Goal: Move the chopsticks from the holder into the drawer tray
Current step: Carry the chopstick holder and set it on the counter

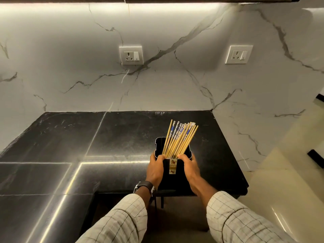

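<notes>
A black square holder [158, 146] stands on the dark stone counter [70, 142] near its right end. Several wooden chopsticks [178, 139], some with blue and white patterned tops, lean to the right inside it. A small floral label [172, 166] shows on the holder's near face. My left hand [156, 170] grips the holder's left side, and my right hand [189, 166] grips its right side, with the fingers of both over the near rim. No drawer tray is in view.
A white marble backsplash with two wall sockets [131, 55] [238, 54] rises behind the counter. The counter's right edge [233, 155] drops off to a pale glossy floor. A dark cabinet front lies below the counter's near edge.
</notes>
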Tool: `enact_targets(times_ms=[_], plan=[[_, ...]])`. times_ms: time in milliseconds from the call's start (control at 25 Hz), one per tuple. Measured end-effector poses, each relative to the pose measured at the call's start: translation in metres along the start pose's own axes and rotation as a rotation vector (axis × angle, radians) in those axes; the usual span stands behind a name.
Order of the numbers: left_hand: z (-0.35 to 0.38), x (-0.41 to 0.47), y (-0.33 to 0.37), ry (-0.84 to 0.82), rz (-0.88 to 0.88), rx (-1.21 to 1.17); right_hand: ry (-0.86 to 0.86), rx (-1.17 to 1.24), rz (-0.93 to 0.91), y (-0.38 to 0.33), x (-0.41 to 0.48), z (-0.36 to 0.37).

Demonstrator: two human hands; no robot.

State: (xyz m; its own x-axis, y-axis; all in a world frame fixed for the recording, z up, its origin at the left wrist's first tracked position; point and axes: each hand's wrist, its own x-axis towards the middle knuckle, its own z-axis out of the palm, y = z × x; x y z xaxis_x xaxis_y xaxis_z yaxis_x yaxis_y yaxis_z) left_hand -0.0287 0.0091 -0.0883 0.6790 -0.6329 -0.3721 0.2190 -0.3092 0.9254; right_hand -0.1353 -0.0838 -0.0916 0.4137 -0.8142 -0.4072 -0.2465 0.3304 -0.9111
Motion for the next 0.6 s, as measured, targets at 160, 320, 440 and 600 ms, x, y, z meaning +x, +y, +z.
enact_targets(times_ms=[160,320,440,600], plan=[[0.0,0.001,0.003,0.006,-0.028,-0.032,0.005,0.117,0.005,-0.002,0.002,0.004],[-0.005,-0.006,0.003,0.017,0.014,-0.098,0.009,0.17,-0.028,-0.002,-0.007,0.01],[-0.017,-0.019,0.005,0.038,0.038,-0.216,0.015,0.216,-0.05,-0.004,-0.022,0.02],[-0.042,-0.037,0.003,0.069,0.081,-0.3,0.002,0.222,-0.106,-0.008,-0.049,0.036]])
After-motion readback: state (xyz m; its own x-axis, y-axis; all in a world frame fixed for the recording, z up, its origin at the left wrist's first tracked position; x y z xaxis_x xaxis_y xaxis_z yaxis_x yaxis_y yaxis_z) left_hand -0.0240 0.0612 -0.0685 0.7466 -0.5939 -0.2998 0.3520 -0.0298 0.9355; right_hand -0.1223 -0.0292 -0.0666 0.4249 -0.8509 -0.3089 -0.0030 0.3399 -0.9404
